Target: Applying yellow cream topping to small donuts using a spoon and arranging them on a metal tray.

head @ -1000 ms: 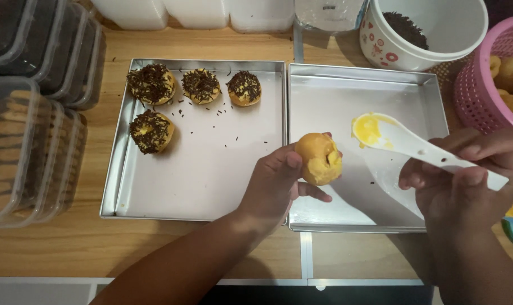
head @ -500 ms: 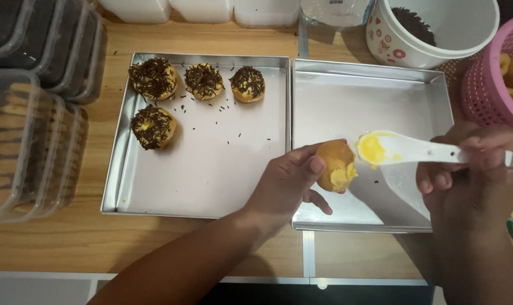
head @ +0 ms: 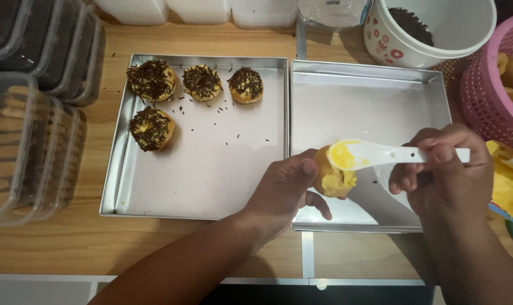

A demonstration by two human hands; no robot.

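Note:
My left hand point(head: 283, 189) holds a small round donut point(head: 331, 179) over the right metal tray point(head: 380, 101). Yellow spread covers part of the donut's top. My right hand point(head: 445, 172) grips the handle of a white plastic spoon point(head: 380, 155). The spoon's bowl carries yellow spread and rests against the donut. On the left metal tray point(head: 211, 169) lie several donuts topped with chocolate sprinkles point(head: 150, 129), grouped at its far left corner, with loose sprinkles scattered around them.
A white bowl with chocolate sprinkles point(head: 431, 28) stands at the back right. A pink basket of plain donuts point(head: 493, 85) sits at the right edge. Stacked clear plastic boxes point(head: 25, 113) line the left side. A yellow spread container point(head: 510, 192) is at far right.
The spoon has come down onto the donut and its yellow spread now covers more of the donut's top. Both hands stay over the right tray.

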